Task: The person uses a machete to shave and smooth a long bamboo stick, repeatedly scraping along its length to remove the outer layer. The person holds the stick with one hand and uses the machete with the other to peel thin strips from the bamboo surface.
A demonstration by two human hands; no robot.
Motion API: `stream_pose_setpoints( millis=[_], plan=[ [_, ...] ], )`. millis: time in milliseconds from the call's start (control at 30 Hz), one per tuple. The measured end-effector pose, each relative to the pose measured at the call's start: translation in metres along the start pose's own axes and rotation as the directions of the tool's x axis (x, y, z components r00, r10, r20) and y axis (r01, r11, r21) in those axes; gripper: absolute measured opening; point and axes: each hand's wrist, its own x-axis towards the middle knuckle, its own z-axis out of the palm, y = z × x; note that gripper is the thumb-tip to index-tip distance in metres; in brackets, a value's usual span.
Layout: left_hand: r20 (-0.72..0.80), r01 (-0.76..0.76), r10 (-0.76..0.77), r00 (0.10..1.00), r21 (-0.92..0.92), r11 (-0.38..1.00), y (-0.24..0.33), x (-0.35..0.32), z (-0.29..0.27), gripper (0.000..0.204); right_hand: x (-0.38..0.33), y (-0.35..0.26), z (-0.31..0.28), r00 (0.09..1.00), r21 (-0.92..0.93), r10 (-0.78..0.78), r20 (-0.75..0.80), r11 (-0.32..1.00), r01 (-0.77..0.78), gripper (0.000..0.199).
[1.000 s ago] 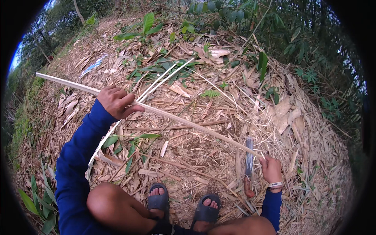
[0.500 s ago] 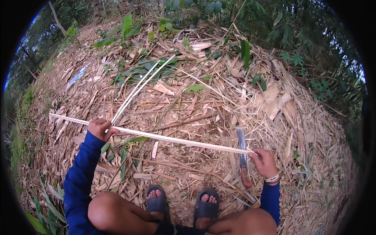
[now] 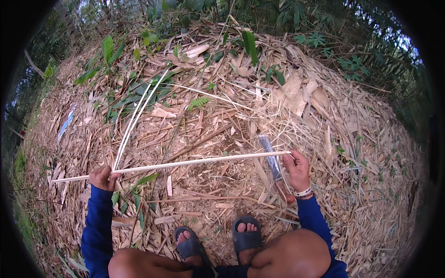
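Note:
A long, thin, pale strip, looking like split bamboo [image 3: 204,161], stretches across in front of me with its right end slightly higher. My left hand [image 3: 104,178] is closed around it near its left end, which sticks out beyond the fingers. My right hand [image 3: 297,169] pinches the right tip between thumb and fingers. Beneath the strip, beside my right hand, a knife [image 3: 270,157] with a broad grey blade and brown handle lies on the ground. Two more pale strips [image 3: 137,116] lie side by side, running away from near my left hand.
Dry leaves and sheaths [image 3: 296,92] cover the ground. Thin pale shavings [image 3: 273,118] are heaped beyond the knife. Green leafy plants [image 3: 108,58] grow at the far left, and a blue-white scrap [image 3: 66,121] lies left. My sandalled feet [image 3: 246,238] are close below.
The strip has swung so its right end is now the higher one. My right hand has risen and my left hand has lowered. The whole view has also shifted.

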Motion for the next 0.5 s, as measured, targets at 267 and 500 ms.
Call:
stream_pose_setpoints(
  millis=[267,500],
  plan=[
    [0.03,0.111,-0.107,0.994,-0.288,0.951,0.042,-0.016,0.052,0.049,0.009,-0.029,0.023,0.923,0.606,0.018,-0.384,0.76,0.237,0.021],
    [0.102,0.129,-0.096,0.99,-0.393,0.911,0.032,-0.036,0.079,0.061,0.015,-0.05,0.02,0.963,0.46,-0.154,-0.221,0.854,0.242,0.02]
  ],
)
